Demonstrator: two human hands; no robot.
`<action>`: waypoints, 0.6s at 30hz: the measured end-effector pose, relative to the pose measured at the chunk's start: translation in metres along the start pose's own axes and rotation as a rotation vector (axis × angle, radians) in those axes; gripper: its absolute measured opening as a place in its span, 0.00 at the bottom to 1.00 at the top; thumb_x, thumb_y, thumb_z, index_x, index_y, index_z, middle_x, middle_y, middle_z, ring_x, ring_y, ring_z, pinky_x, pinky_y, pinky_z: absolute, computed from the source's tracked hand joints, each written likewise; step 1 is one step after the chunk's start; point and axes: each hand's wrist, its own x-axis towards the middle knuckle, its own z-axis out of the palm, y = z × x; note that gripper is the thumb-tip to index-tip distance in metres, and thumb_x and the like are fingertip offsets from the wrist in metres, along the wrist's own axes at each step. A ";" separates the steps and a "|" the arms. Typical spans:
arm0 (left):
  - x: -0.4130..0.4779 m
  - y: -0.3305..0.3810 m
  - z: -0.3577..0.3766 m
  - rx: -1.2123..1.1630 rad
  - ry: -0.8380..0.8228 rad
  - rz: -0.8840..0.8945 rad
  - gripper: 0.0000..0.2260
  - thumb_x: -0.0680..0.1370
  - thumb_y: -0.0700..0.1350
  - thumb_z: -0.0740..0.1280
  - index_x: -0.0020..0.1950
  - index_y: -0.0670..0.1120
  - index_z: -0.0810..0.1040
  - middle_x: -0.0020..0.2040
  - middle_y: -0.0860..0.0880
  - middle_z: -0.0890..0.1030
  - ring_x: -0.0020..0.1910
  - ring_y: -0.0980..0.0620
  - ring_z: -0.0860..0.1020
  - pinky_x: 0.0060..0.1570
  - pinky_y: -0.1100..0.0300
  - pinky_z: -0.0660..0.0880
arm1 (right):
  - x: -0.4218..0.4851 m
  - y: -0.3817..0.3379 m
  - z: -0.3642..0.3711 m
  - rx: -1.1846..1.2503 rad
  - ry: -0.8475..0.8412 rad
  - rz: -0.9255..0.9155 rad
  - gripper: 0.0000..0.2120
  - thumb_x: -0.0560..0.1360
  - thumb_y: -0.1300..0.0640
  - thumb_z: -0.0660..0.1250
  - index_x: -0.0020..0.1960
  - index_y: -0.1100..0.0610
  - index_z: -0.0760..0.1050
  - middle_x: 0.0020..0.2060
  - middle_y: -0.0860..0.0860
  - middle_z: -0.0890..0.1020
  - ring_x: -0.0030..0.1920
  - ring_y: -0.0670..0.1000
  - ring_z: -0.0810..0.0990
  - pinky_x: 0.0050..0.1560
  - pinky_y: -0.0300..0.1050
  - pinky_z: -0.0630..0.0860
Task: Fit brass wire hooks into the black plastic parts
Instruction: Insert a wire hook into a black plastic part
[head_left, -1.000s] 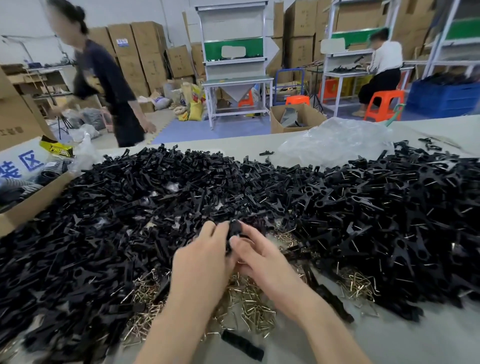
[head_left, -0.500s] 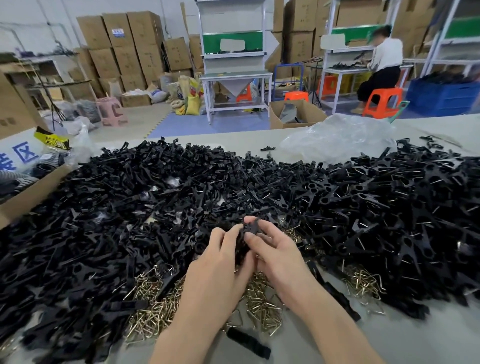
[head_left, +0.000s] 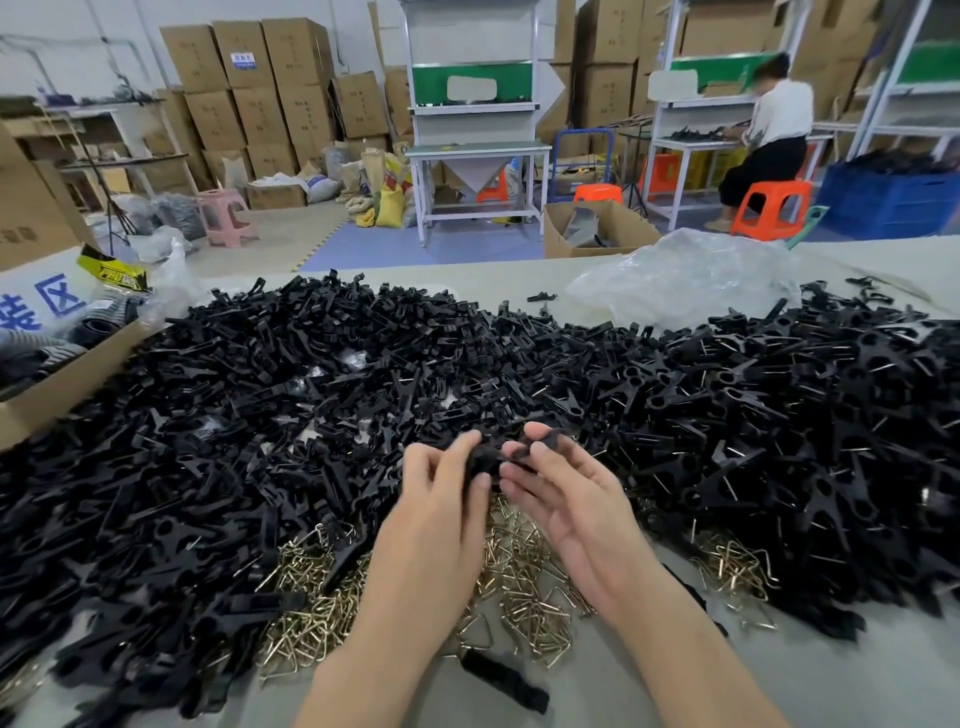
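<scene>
Both hands are up, pinching one black plastic part (head_left: 487, 461) between them. Left hand (head_left: 436, 499) has fingertips on one end, right hand (head_left: 566, 493) has thumb and forefinger on the other. Narrow fingertip grip. Can't tell if a hook is in it, too blurred. Loose brass wire hooks (head_left: 519, 577) lie right below the grip, wrist side. Heap of black parts (head_left: 260, 415) spreads beyond and to both sides of it.

Risks as I see them:
- Springy wire could pop out under a thin pinch.
- The part could twist loose, drop into the heap and get lost among unfitted ones.
- A half-seated hook could pass as done.
</scene>
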 end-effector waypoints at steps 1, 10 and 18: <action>0.002 -0.001 -0.003 -0.007 0.039 -0.042 0.20 0.83 0.56 0.55 0.74 0.53 0.66 0.53 0.56 0.65 0.32 0.61 0.75 0.36 0.65 0.76 | 0.000 -0.001 -0.001 0.011 0.012 -0.005 0.09 0.80 0.65 0.65 0.59 0.61 0.79 0.50 0.60 0.86 0.47 0.55 0.86 0.46 0.45 0.83; 0.013 -0.036 -0.030 0.103 0.366 -0.421 0.18 0.83 0.45 0.59 0.74 0.47 0.71 0.55 0.49 0.62 0.29 0.49 0.72 0.31 0.58 0.64 | 0.000 -0.003 -0.003 -0.112 -0.017 0.013 0.12 0.72 0.56 0.75 0.51 0.60 0.79 0.36 0.53 0.80 0.35 0.48 0.80 0.43 0.43 0.83; 0.011 -0.023 -0.027 -0.157 0.249 -0.267 0.25 0.82 0.56 0.54 0.79 0.51 0.61 0.37 0.52 0.78 0.31 0.52 0.75 0.29 0.58 0.69 | -0.001 -0.001 -0.004 -0.258 -0.034 -0.031 0.05 0.75 0.58 0.72 0.50 0.59 0.82 0.45 0.56 0.86 0.28 0.46 0.75 0.33 0.40 0.78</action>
